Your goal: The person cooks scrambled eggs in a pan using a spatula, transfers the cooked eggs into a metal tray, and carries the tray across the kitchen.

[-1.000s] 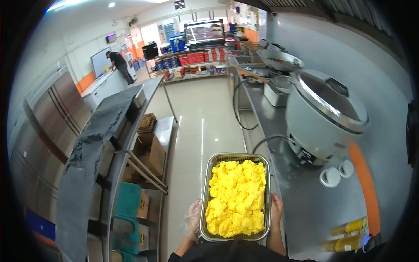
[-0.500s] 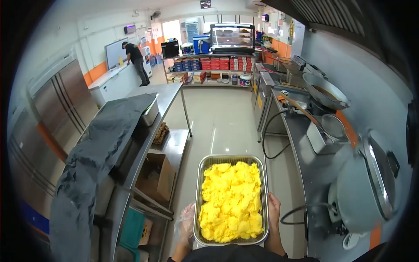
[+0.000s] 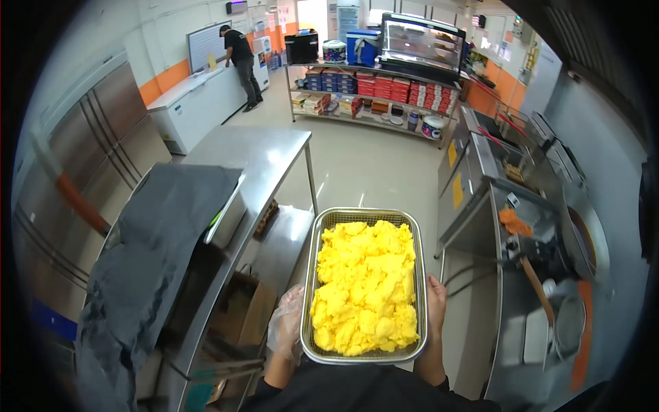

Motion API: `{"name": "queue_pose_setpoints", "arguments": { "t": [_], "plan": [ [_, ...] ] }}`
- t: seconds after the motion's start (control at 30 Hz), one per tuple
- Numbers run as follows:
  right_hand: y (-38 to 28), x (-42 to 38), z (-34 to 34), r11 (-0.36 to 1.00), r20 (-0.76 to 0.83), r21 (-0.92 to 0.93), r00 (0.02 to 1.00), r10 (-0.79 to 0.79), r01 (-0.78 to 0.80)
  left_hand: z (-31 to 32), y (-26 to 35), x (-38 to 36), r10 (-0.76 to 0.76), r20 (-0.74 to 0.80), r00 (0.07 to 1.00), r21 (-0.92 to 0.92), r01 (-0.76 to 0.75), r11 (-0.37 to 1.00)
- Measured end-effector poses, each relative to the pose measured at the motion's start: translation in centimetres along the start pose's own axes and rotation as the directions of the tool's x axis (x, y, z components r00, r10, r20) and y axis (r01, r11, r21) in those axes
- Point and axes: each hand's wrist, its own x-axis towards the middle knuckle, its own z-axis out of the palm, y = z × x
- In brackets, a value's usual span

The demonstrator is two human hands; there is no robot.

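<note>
A rectangular metal tray (image 3: 420, 302) with a mesh-like inner wall is full of lumpy yellow food (image 3: 367, 288), low in the middle of the view. My left hand (image 3: 287, 326), in a clear plastic glove, is closed on the tray's left side. On its right side my right hand (image 3: 434, 323), bare, grips the edge. Both hands' fingers are partly hidden by the tray. To the left stands a steel table (image 3: 271, 147), part of it under a dark sheet (image 3: 165, 220) that lies over metal containers (image 3: 226, 220).
Shelves with boxes (image 3: 374, 84) and a glass display case (image 3: 422, 44) stand at the back. A person (image 3: 240, 58) leans at a white chest freezer (image 3: 199, 103). Along the right run a fryer (image 3: 511, 161), a large pan (image 3: 583, 233) and a counter with a wooden-handled strainer (image 3: 570, 326).
The view has turned and moved forward, so the shelves and right counter look nearer. The tray, still in both my hands, sits slightly higher in view.
</note>
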Motion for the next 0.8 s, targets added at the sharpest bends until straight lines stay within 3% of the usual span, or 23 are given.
{"name": "queue_pose_setpoints", "arguments": {
  "t": [0.07,0.27,0.33,0.53,0.8],
  "plan": [
    [0.3,5.8,3.0,0.998,-0.026,0.018,0.998,0.065,-0.065,-0.3,-1.1,4.1,-0.047,-0.031,0.998,0.066,0.049,0.997],
    [3.3,23.2,8.2,0.998,0.052,-0.032,0.998,0.047,-0.045,-0.5,-2.6,16.6,-0.116,-0.067,0.991,0.215,0.128,0.968],
    [3.3,29.7,10.2,0.997,0.044,0.054,0.997,0.062,-0.064,1.4,-2.0,24.2,-0.085,-0.058,0.995,0.195,0.095,0.976],
    [2.3,43.8,14.2,0.998,0.024,0.05,0.999,0.049,-0.05,7.3,0.2,43.1,0.007,-0.034,0.999,0.018,-0.007,1.0],
    [5.2,67.0,23.4,0.998,0.241,-0.055,0.97,0.021,-0.008,8.9,-0.4,60.7,-0.045,-0.22,0.974,0.05,0.057,0.997]
  ]
}}
